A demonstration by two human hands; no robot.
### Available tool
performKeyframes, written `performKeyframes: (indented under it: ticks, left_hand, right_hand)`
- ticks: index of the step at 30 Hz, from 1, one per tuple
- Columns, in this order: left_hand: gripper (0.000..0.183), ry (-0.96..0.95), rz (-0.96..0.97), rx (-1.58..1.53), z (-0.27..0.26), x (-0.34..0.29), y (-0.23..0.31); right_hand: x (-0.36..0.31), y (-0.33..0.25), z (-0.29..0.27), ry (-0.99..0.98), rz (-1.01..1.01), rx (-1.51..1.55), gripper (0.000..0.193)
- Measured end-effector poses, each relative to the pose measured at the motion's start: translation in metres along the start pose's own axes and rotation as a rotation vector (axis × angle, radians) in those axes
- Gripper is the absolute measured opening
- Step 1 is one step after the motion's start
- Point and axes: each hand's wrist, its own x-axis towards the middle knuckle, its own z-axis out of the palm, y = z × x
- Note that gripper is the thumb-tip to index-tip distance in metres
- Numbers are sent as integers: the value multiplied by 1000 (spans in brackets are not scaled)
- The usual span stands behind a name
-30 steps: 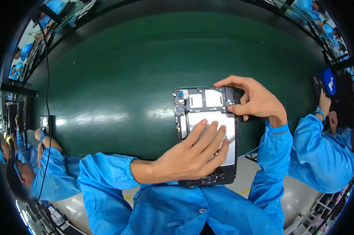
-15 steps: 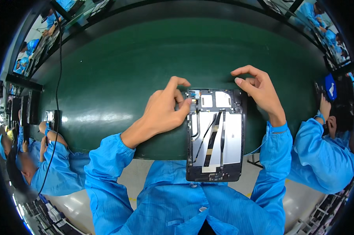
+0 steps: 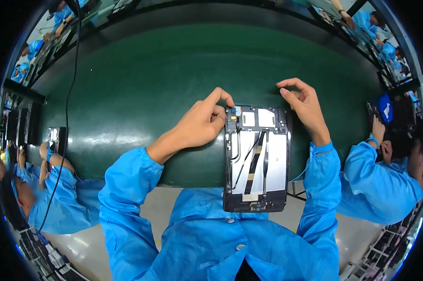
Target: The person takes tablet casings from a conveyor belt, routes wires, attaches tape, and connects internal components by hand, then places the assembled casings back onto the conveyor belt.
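Note:
An opened tablet (image 3: 278,159) lies with its inner side up, its lower end reaching past the near edge of the table. Silver plates, black ribbon cables and circuit parts show inside its black frame. At its upper left corner, my left hand (image 3: 203,119) has the index finger bent over the top edge and the other fingers curled against the side. My right hand (image 3: 306,105) hovers just beyond the upper right corner, apart from the tablet. Its thumb and index finger are bent toward each other with a small gap, and nothing shows between them.
The green tabletop (image 3: 174,61) stretches ahead. A black cable (image 3: 68,107) hangs down at the left. Co-workers in blue sit close on both sides, one by a small device (image 3: 57,136), another by a blue object (image 3: 385,108). Dark rails frame the table's far side.
My left hand has shifted slightly up and right, its index finger now at the tablet's top corner and its thumb drawn back. The right hand keeps nearly the same pose.

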Motion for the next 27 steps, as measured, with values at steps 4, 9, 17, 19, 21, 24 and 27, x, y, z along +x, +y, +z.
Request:
performKeyframes:
  ticks: [4, 9, 17, 19, 21, 24, 27]
  left_hand:
    - [27, 57, 34, -49, 6, -4, -3]
    - [32, 331, 539, 90, 21, -11, -12]
    - [45, 482, 1033, 204, 23, -10, -24]
    - [37, 501, 1031, 159, 24, -11, -22]
    - [39, 309, 896, 250, 14, -24, -15]
    - [16, 365, 1040, 308, 11, -33, -16]
    - [17, 70, 1357, 682, 19, -50, 4]
  right_hand:
    - [6, 17, 9, 154, -231, -73, 15]
    - [-13, -35, 37, 3, -644, -234, 13]
    - [-28, -54, 92, -661, -554, -58, 20]
    - [-28, -47, 87, -665, -530, 0, 18]
    - [-21, -39, 80, -777, -530, 95, 15]
    - [-14, -38, 71, -895, -435, 132, 13]
    - [-15, -35, 66, -993, -401, 63, 10]
